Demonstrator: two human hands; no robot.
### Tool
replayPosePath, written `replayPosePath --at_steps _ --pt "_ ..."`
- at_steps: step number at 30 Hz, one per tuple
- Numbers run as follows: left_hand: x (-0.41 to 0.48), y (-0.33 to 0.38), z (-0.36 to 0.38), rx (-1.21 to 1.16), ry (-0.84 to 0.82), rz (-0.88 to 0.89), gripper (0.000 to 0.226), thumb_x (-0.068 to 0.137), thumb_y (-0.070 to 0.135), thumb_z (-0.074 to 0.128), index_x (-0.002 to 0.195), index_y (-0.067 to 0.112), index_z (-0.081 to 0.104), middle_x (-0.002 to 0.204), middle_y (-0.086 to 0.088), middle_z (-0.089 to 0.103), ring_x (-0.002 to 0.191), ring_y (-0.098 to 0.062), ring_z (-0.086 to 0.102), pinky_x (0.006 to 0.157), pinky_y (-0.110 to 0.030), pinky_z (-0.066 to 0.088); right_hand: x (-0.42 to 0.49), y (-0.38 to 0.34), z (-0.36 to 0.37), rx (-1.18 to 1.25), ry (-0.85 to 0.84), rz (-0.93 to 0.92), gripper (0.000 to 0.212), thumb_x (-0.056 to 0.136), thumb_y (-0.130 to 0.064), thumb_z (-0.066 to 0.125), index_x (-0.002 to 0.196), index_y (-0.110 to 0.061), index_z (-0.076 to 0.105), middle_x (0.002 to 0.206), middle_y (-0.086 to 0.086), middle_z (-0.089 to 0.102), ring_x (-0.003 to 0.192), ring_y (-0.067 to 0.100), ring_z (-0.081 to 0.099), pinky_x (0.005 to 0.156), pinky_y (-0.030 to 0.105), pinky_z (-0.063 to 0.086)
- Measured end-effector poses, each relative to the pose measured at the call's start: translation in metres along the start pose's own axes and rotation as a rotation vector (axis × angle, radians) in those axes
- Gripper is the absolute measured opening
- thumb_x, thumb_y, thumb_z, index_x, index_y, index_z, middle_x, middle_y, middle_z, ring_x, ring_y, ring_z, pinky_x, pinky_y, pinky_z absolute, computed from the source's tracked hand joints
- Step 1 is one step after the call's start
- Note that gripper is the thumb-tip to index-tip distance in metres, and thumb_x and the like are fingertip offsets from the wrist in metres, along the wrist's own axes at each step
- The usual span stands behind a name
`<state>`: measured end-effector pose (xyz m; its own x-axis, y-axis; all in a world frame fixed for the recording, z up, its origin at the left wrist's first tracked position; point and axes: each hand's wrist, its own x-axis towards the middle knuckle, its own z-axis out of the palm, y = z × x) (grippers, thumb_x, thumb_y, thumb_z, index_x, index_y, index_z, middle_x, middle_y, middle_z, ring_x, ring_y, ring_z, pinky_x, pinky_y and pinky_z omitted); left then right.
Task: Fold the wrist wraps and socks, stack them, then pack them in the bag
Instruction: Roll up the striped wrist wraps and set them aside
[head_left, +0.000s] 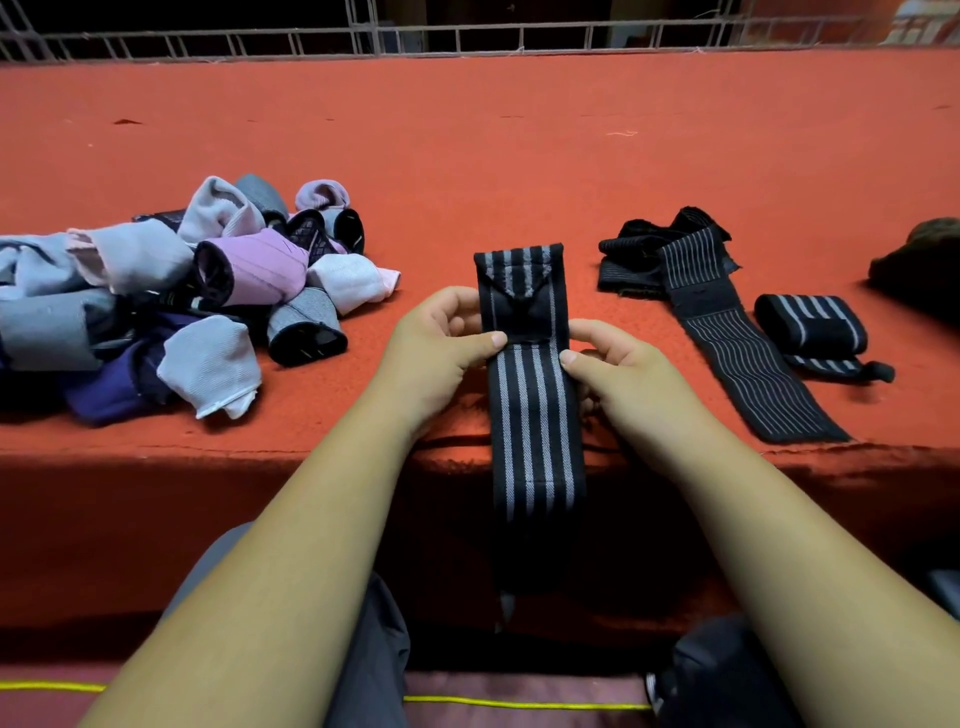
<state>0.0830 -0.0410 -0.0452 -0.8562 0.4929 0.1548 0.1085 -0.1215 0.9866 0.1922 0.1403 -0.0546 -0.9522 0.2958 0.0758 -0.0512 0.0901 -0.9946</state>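
both hands, left hand (441, 343) and right hand (613, 369), have fingers pinched on the edges of the striped wrist wrap (530, 374) draped over the red surface (519, 156) edge, so I'd guess the hanging tail drags the fold crooked.
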Motion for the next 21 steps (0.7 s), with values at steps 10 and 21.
replayPosePath --at_steps 10,21 --pt "-0.012 0.008 -0.012 -0.054 -0.108 -0.083 0.027 0.096 -0.011 0.058 0.106 0.006 0.076 0.113 -0.014 0.075 0.108 -0.025 0.071 0.099 -0.040 0.059 0.003 -0.004 -0.004 0.222 -0.005 0.123 0.024 0.103 -0.002 0.057 0.111 -0.014 0.077 0.100 0.015 0.078 0.084 0.022 0.069 0.069 0.028 0.058" --pt "-0.021 0.003 -0.007 0.096 -0.098 -0.034 0.024 0.090 0.006 0.081 0.113 0.008 0.075 0.108 -0.009 0.078 0.096 -0.014 0.073 0.080 -0.027 0.059 0.001 -0.006 -0.003 0.309 -0.003 0.122 0.026 0.107 -0.003 0.051 0.118 -0.008 0.075 0.108 0.016 0.080 0.087 0.020 0.074 0.073 0.029 0.062"
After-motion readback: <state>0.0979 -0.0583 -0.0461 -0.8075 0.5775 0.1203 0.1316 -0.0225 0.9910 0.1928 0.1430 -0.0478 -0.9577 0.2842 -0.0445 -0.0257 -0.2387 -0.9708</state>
